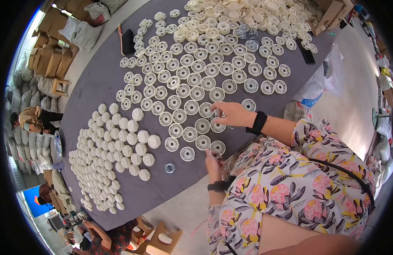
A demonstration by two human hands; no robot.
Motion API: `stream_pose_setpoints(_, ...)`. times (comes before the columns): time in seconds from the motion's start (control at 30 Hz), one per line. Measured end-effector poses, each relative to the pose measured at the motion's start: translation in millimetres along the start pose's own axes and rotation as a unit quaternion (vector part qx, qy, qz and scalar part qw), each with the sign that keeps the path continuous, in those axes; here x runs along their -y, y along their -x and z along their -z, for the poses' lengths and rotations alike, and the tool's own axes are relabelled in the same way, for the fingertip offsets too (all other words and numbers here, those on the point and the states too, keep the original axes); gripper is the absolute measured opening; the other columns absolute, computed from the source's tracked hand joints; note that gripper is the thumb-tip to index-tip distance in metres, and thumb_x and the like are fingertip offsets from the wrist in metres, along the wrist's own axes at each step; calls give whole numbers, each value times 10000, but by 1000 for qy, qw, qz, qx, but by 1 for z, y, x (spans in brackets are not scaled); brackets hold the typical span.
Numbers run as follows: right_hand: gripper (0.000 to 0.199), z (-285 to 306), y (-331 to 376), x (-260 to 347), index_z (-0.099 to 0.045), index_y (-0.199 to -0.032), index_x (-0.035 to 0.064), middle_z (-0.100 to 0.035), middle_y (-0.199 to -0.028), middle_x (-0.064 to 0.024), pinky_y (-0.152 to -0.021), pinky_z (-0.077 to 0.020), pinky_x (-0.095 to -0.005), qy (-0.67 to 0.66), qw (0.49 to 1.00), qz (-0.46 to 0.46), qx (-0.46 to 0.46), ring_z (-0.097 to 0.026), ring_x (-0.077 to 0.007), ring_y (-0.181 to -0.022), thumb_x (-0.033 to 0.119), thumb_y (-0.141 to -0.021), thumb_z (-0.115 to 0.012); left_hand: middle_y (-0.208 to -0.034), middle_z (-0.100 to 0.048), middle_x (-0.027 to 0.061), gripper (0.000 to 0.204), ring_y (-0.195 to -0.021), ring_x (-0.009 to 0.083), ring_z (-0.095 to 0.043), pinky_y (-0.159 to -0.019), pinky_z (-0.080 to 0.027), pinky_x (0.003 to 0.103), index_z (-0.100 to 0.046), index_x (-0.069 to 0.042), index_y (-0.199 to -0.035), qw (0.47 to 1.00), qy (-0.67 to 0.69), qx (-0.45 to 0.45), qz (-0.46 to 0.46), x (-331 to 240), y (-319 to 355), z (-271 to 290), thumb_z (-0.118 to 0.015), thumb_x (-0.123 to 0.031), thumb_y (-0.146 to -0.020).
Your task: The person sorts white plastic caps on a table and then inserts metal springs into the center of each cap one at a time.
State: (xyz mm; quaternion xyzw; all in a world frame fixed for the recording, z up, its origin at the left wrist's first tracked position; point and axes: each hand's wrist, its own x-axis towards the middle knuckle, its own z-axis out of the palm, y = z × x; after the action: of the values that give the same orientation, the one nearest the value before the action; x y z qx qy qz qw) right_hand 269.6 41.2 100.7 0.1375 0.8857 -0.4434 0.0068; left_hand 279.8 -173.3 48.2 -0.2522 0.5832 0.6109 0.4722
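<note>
My right hand [234, 114] reaches over the near rows of round white plastic parts [197, 93], its thumb and fingers curled toward each other. Whatever lies between those fingertips is too small to make out. At the table's near edge is my left hand [214, 166], fingers bent beside the nearest white parts; a clear glint shows at them, but the held thing is unclear. Some white parts, such as one near the edge [187, 154], look glossy inside. A loose clear ring [169, 168] rests on the grey cloth to the left.
Domed white parts [132, 139] crowd the left of the table [179, 178]. A big heap of white rings [247, 15] covers the far end, with clear rings [252, 45] beside it. A phone [305, 52] and black pouch [128, 42] lie there too. Other people work at left.
</note>
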Motion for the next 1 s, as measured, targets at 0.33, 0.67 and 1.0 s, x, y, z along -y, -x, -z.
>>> stream_pose_setpoints(0.33, 463, -88, 31, -10, -555, -1057, 60, -630, -800, -137, -649, -485, -394, 131, 958, -30, 253, -621, -291, -753, 373, -725, -635, -821, -547, 99, 226, -701, 251, -547, -647, -439, 354, -544, -32, -942, 748, -416, -227, -465, -24, -56, 30, -539, -243, -863)
stream_pose_setpoints(0.67, 444, -104, 19, -33, -580, -1031, 33, -637, -893, -143, -742, -476, -387, 26, 967, -79, 240, -615, -294, -851, 365, -737, -602, -836, -532, 121, 182, -718, 308, -554, -590, -435, 413, -525, -58, -849, 656, -553, -251, -448, -34, -74, 33, -494, -235, -872)
stream_pose_setpoints(1.0, 319, -106, 38, 6, -583, -921, 15, -635, -750, -91, -584, -484, -307, -142, 962, -115, 204, -625, -164, -620, 319, -848, -520, -973, -530, 112, 322, -875, 324, -553, -722, -450, 408, -509, -73, -996, 740, -482, -121, -452, -26, -18, 38, -640, -180, -722)
